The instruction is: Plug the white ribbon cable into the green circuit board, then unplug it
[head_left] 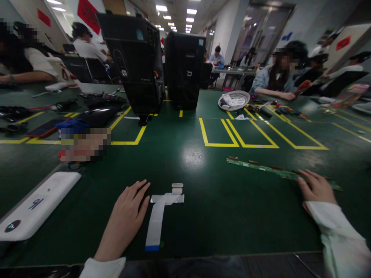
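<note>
My left hand (127, 216) rests on the green table with its fingers stretched out and nothing in them. Just right of its fingertips lies a white flat ribbon cable (155, 227), with a blue end towards me and a connector at its far end. On the right, my right hand (319, 189) is closed over the right part of a long, narrow green circuit board (261, 168). Several brown connectors sit along the board's far edge. The fingers and thumb hide part of it.
Two black computer towers (185, 69) stand at the back. Behind the board is a white basket (234, 100) near assorted small tools. A white device (37, 204) marked 16 lies at left, below cables and dark pouches. Co-workers (278, 77) sit around.
</note>
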